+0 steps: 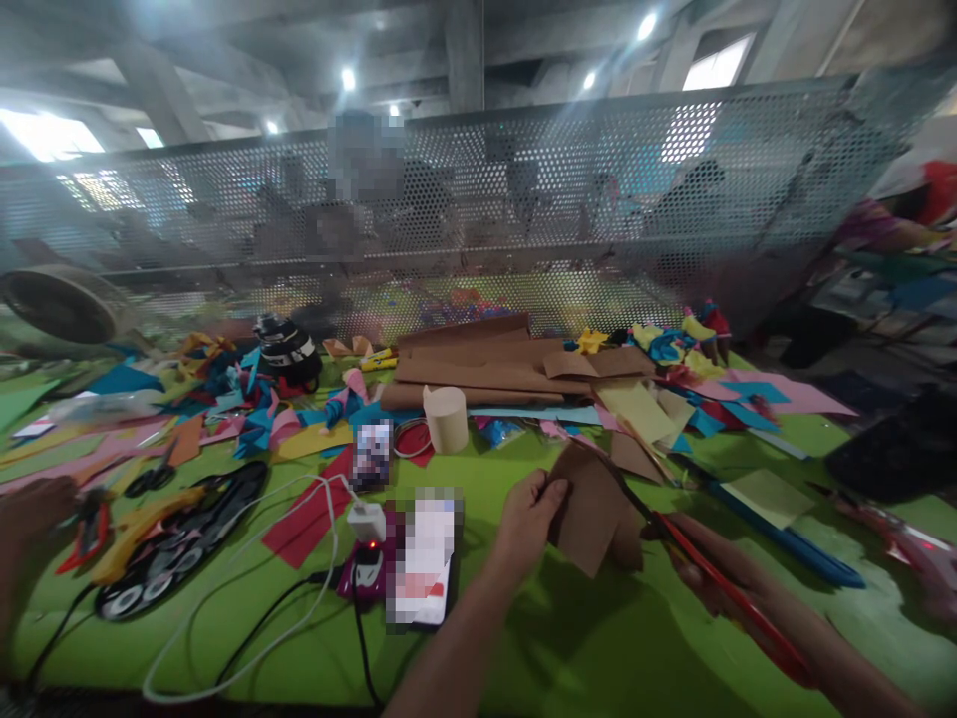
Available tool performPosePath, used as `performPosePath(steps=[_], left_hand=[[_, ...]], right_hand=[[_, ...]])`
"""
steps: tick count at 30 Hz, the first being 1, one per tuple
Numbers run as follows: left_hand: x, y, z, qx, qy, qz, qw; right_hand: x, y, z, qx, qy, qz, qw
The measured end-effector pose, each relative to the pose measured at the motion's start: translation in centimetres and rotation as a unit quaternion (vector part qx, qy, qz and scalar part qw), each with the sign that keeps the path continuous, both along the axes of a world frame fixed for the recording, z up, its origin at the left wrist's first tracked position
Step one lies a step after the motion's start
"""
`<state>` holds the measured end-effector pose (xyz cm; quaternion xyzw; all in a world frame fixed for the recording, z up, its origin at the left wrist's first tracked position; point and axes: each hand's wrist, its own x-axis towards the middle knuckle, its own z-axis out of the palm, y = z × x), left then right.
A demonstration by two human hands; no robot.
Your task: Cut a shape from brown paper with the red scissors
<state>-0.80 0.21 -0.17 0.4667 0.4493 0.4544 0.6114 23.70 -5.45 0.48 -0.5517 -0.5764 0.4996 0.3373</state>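
Note:
My left hand [527, 514] pinches a piece of brown paper [590, 514] between thumb and fingers, above the green table. At the right, my right hand [707, 568] is wrapped round a pair of red-handled scissors [748, 608]. Their dark blades reach up and left to the right-hand edge of the brown paper. Part of the paper curls down below the blades. Just left of my left forearm lies a phone [426, 558], its screen blurred out. The fingers of my right hand are partly hidden by the scissor handles.
Folded brown paper [478, 364] lies at the back, behind a roll of cream tape [447, 419]. Coloured paper scraps spread across the table [515, 648]. White and black cables run by a charger [366, 521]. Another person's hand [37, 504] rests at far left. A perforated metal screen [523, 219] stands behind.

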Motion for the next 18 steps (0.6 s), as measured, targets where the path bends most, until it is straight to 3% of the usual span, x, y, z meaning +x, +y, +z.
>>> performPosePath(steps=[4, 9, 15, 18], left_hand=[[0.0, 0.1, -0.1, -0.005, -0.007, -0.013, 1.0], [-0.1, 0.1, 0.0, -0.015, 0.006, -0.015, 1.0], [-0.1, 0.1, 0.2, -0.014, 0.008, -0.027, 0.999], [0.0, 0.1, -0.1, -0.011, 0.017, -0.047, 0.999]], right_hand=[[0.3, 0.3, 0.0, 0.007, -0.005, -0.018, 1.0], [1.2, 0.8, -0.5, -0.001, -0.019, 0.024, 1.0], [1.2, -0.1, -1.1, 0.064, -0.115, -0.013, 0.991], [1.7, 0.0, -1.8, 0.052, -0.16, -0.005, 0.986]])
